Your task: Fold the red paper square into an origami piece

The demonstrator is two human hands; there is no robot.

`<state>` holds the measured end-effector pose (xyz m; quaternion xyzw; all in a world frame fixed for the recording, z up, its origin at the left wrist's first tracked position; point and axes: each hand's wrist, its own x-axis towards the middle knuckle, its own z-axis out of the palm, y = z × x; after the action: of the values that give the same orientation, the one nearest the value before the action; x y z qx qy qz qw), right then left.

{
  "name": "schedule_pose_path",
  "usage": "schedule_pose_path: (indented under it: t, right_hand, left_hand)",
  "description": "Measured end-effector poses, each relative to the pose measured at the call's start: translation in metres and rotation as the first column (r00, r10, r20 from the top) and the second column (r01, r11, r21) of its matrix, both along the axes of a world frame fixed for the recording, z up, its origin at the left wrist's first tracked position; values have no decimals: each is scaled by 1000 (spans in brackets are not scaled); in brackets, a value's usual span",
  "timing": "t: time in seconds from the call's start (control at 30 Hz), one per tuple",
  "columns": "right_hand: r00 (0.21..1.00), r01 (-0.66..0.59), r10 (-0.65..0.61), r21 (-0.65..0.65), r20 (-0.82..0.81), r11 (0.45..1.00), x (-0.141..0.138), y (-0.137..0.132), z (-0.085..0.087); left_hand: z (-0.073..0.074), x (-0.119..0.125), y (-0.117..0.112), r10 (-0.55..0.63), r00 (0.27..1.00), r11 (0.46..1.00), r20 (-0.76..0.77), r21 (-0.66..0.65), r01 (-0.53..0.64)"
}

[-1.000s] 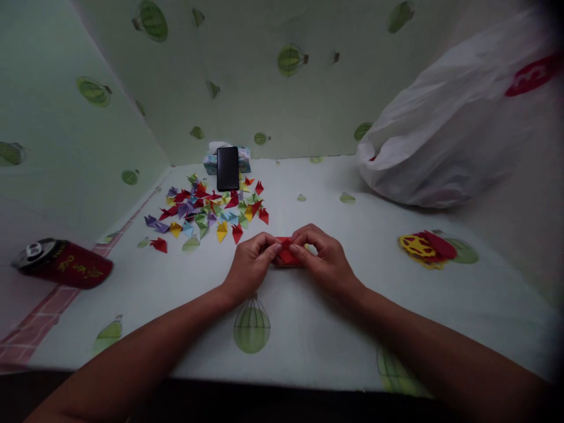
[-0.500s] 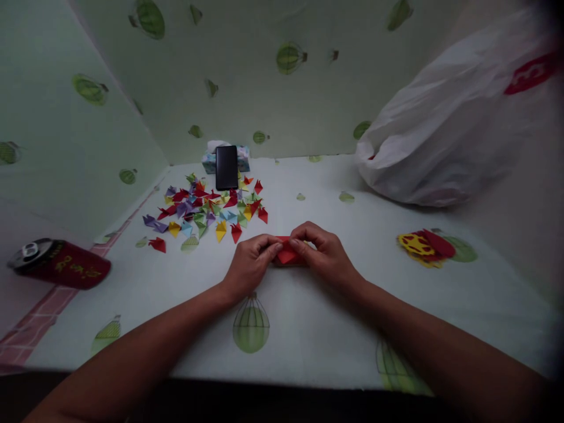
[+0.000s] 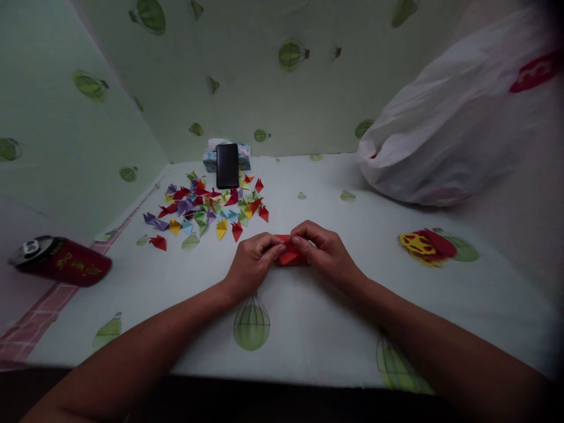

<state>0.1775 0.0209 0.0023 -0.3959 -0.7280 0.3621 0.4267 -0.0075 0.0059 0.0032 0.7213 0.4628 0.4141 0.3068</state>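
Observation:
A small folded piece of red origami paper [image 3: 288, 254] is pinched between both hands, a little above the middle of the table's near half. My left hand [image 3: 252, 258] grips its left side between thumb and fingers. From the right, my right hand [image 3: 326, 254] holds it the same way, with the thumb pressed on the paper. The fingertips cover parts of the paper's edges. Beyond my left hand lies a scattered heap of folded paper cranes [image 3: 200, 202] in red, yellow, purple, green and blue.
A black phone [image 3: 227, 166] leans on a tissue box [image 3: 210, 160] behind the cranes. At the left a dark red drink can [image 3: 73, 261] stands. Yellow and red paper cutouts [image 3: 425, 245] lie at the right, below a bulky white plastic bag [image 3: 423, 135].
Both hands keep their pinch on the red origami paper, with only slight finger movement. The whole view has shifted a little.

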Motion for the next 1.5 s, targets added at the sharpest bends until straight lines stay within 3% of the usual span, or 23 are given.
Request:
schedule_pose_path:
  t: [0.27, 0.53, 0.73, 0.93, 1.13, 1.23, 1.33, 1.5]
  right_hand:
    - [1000, -18, 18, 25, 26, 1000, 0, -1, 0]
    - [998, -33, 25, 152, 54, 988, -3, -5, 2]
    - [998, -51, 48, 65, 39, 997, -1, 0, 0]
    - [999, -14, 5, 200, 48, 980, -3, -1, -2]
    - [997, 17, -37, 254, 75, 967, -4, -4, -3]
    - [997, 36, -52, 228, 63, 973, -4, -3, -2]
    - [996, 71, -78, 137, 50, 988, -2, -2, 0]
    - [990, 68, -92, -214, -106, 974, 0, 2, -1]
  left_hand:
    - [-2, 1, 1, -77, 996, 996, -39, 37, 78]
    - [2, 2, -4, -95, 993, 991, -77, 86, 101]
    - [2, 0, -3, 6, 1000, 1000, -23, 14, -6]
    - [-2, -1, 0, -15, 996, 997, 82, -78, 21]
    - [-3, 2, -1, 72, 970, 969, 234, -247, -12]
    - [-3, 1, 2, 83, 946, 948, 314, -317, 22]
    - [-2, -2, 5, 36, 954, 957, 296, -286, 53]
    - [0, -6, 9, -48, 965, 986, 260, -145, 88]
